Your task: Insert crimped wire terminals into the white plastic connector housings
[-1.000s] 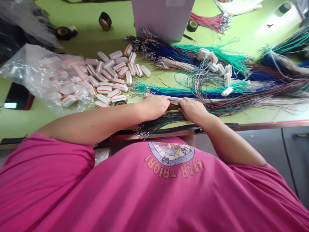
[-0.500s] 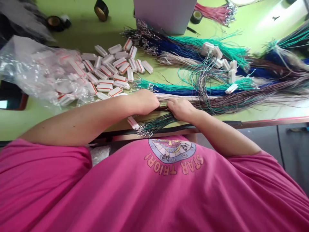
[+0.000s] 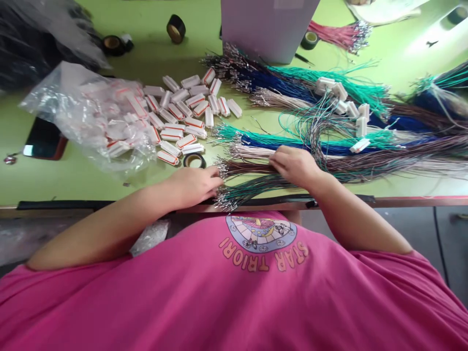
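Observation:
My left hand (image 3: 195, 186) is at the front of the table, its fingers curled beside the metal-tipped ends of the brown wires (image 3: 248, 168) and dark green wires (image 3: 252, 190). Whatever lies between those fingers is hidden. Over the brown bundle, against the white wires (image 3: 252, 152), my right hand (image 3: 295, 165) rests with its fingers pressed together; what they pinch is too small to tell. Blue wires (image 3: 266, 142) and bright green wires (image 3: 252, 132) lie just beyond. Many white connector housings with orange stripes (image 3: 186, 141) are spread left of the wires.
A clear plastic bag (image 3: 62, 97) of housings lies at left, beside a phone (image 3: 44, 139). Tape rolls (image 3: 176, 29) and a grey box (image 3: 266, 29) stand farther back. Wired housings (image 3: 361, 126) sit on tangled wires at right. A tape roll (image 3: 194, 161) is near my left hand.
My left hand has drawn back leftward from the wires to their tips, uncovering a tape roll. The loose housing near the front edge no longer shows. My right hand stays over the bundles; the view has shifted.

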A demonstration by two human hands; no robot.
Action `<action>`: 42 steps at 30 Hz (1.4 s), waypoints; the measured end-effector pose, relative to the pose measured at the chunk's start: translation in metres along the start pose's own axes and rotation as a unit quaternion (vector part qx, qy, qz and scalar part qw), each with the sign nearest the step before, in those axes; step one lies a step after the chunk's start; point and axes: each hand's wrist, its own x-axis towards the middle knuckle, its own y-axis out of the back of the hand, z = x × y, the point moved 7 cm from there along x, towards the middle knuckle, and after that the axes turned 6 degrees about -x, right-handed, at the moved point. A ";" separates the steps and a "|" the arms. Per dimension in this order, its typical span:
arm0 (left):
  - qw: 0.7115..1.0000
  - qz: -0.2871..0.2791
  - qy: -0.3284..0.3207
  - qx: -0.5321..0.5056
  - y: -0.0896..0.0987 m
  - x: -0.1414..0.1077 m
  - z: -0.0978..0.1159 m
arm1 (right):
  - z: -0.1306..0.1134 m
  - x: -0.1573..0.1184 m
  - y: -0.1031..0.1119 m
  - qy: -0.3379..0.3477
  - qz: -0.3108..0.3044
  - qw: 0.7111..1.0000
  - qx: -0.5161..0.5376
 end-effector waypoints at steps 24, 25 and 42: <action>0.987 0.107 -0.082 0.090 0.046 0.107 0.030 | -0.004 0.017 -0.020 -0.003 -0.050 0.999 -0.022; 0.988 0.099 -0.087 0.087 0.045 0.106 0.030 | -0.006 0.018 -0.019 0.004 -0.055 0.998 -0.019; 0.997 -0.063 0.000 0.046 0.056 0.099 0.014 | -0.035 0.018 -0.011 0.090 -0.058 0.992 0.066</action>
